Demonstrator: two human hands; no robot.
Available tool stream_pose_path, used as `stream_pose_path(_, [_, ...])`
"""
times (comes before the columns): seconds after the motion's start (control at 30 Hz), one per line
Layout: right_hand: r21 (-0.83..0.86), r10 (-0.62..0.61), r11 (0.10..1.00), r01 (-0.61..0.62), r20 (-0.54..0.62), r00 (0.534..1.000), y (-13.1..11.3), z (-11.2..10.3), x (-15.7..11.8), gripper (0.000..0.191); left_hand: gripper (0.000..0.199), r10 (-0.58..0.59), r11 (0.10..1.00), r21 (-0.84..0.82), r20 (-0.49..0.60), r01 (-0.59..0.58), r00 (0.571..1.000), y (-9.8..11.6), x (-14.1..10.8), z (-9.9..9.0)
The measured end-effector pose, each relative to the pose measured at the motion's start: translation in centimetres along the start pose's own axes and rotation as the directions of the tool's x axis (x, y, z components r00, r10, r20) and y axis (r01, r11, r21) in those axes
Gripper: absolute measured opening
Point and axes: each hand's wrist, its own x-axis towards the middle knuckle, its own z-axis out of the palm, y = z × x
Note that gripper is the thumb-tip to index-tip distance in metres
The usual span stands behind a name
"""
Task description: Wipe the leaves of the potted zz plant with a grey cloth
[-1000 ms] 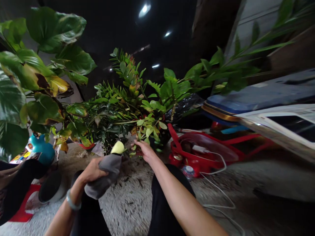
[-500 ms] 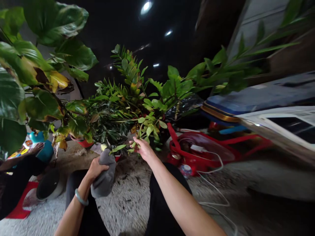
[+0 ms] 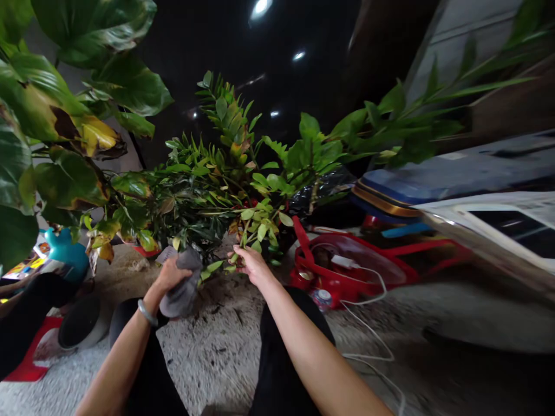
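Over concrete floor (image 3: 217,358), ZZ leaves (image 3: 259,231) touch right fingers (image 3: 241,252)

A rough concrete floor (image 3: 225,358) is strewn with dark soil crumbs. A leafy potted plant (image 3: 195,219) stands on it at the centre. To the right lies a red plastic-framed fan (image 3: 342,268), with a white cable (image 3: 368,338) trailing across the concrete beside it. To the left, a round grey container (image 3: 82,323) sits just beside a red mat (image 3: 32,364).

Grey cloth (image 3: 182,286), bunched in L hand (image 3: 167,276), ZZ sprig (image 3: 260,226) by R hand (image 3: 254,267)
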Motion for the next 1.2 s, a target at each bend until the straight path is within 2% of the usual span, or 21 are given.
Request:
stream_pose_path(0.03, [-0.001,0.001,1.0,-0.001,0.003,1.0,-0.1,-0.1,0.0,0.007,0.023,-0.011,1.0,0.013,0.064,0.011,0.998,-0.5,-1.5,-0.2])
stream_pose_path(0.07, [-0.001,0.002,1.0,-0.002,0.007,1.0,-0.1,-0.2,0.1,0.007,0.024,-0.053,0.999,0.004,0.084,0.053,0.995,-1.0,-3.1,-0.7])
stream_pose_path(0.1, [-0.001,0.003,1.0,-0.003,0.01,1.0,-0.2,-0.3,0.1,0.007,0.024,-0.108,0.994,-0.018,0.079,0.11,0.991,-1.3,-4.4,-1.5])
stream_pose_path(0.17, [0.001,0.001,1.0,-0.001,0.016,1.0,-0.3,-0.3,0.2,0.009,0.025,-0.187,0.98,-0.073,-0.02,0.185,0.982,-1.4,-5.8,-3.4])
stream_pose_path(0.27, [0.003,-0.001,1.0,0.001,0.014,1.0,-0.3,-0.1,0.2,0.01,0.033,-0.145,0.987,-0.113,-0.274,0.118,0.951,0.5,-4.7,-5.2])
stream_pose_path(0.33, [0.005,0.0,1.0,0.0,0.006,1.0,-0.1,0.2,0.2,0.009,0.035,-0.076,0.991,-0.128,-0.351,0.033,0.933,2.1,-2.9,-4.6])
stream_pose_path(0.37, [0.006,0.001,1.0,-0.001,0.0,1.0,0.0,0.3,0.1,0.009,0.034,-0.051,0.991,-0.132,-0.345,0.006,0.937,2.7,-2.1,-3.9])
stream_pose_path(0.43, [0.009,0.002,1.0,-0.002,-0.01,1.0,0.1,0.5,0.0,0.008,0.03,-0.002,0.995,-0.094,-0.239,-0.021,0.971,3.2,-1.7,-1.9])
stream_pose_path(0.5, [0.016,0.002,1.0,-0.001,-0.012,1.0,0.1,0.5,-0.1,0.009,0.028,0.039,0.999,-0.002,-0.014,-0.039,0.999,3.1,-2.9,-0.3])
stream_pose_path(0.57, [0.028,-0.003,1.0,0.003,-0.001,1.0,-0.1,0.2,-0.2,0.011,0.03,0.031,0.997,0.057,0.214,-0.045,0.976,3.2,-5.3,0.0])
stream_pose_path(0.63, [0.042,-0.011,0.999,0.01,0.017,1.0,-0.3,-0.2,-0.3,0.013,0.033,0.014,0.999,0.023,0.317,-0.023,0.948,4.4,-7.5,-1.1])
stream_pose_path(0.7, [0.057,-0.017,0.998,0.015,0.035,0.999,-0.7,-0.5,-0.5,0.012,0.04,0.043,0.997,-0.08,0.278,-0.021,0.96,6.8,-8.4,-3.2])
stream_pose_path(0.8, [0.085,-0.027,0.996,0.022,0.056,0.998,-1.1,-0.6,-0.9,0.01,0.05,0.157,0.951,-0.276,0.045,-0.139,0.987,10.8,-6.7,-5.5])
stream_pose_path(0.87, [0.109,-0.036,0.994,0.028,0.066,0.997,-1.3,-0.6,-1.2,0.011,0.048,0.194,0.909,-0.36,-0.078,-0.209,0.978,12.1,-4.3,-5.4])
stream_pose_path(0.9, [0.122,-0.039,0.992,0.029,0.072,0.997,-1.4,-0.6,-1.3,0.011,0.045,0.195,0.902,-0.374,-0.091,-0.215,0.977,12.1,-3.2,-4.8])
stream_pose_path(0.93, [0.132,-0.039,0.991,0.028,0.078,0.996,-1.5,-0.6,-1.4,0.011,0.042,0.179,0.914,-0.36,-0.061,-0.189,0.982,11.7,-2.3,-3.9])
stream_pose_path(1.0, [0.141,-0.031,0.99,0.019,0.086,0.996,-1.5,-0.7,-1.5,0.009,0.037,0.119,0.968,-0.233,0.107,-0.092,0.987,10.2,-1.5,-2.1])
stream_pose_path(1.07, [0.13,-0.009,0.992,-0.002,0.087,0.996,-1.4,-0.9,-1.5,0.009,0.035,0.043,0.997,-0.079,0.325,-0.018,0.945,8.7,-2.1,-1.2])
stream_pose_path(1.13, [0.114,0.006,0.993,-0.015,0.085,0.996,-1.3,-1.2,-1.3,0.01,0.037,0.023,0.999,-0.043,0.462,-0.003,0.887,8.4,-3.3,-1.6])
stream_pose_path(1.17, [0.109,0.006,0.994,-0.016,0.089,0.996,-1.3,-1.3,-1.2,0.011,0.04,0.051,0.997,-0.078,0.471,-0.016,0.881,8.9,-3.7,-2.2])
stream_pose_path(1.2, [0.11,0.001,0.994,-0.011,0.094,0.996,-1.3,-1.4,-1.1,0.013,0.043,0.095,0.991,-0.129,0.442,-0.042,0.892,9.7,-4.0,-3.0])
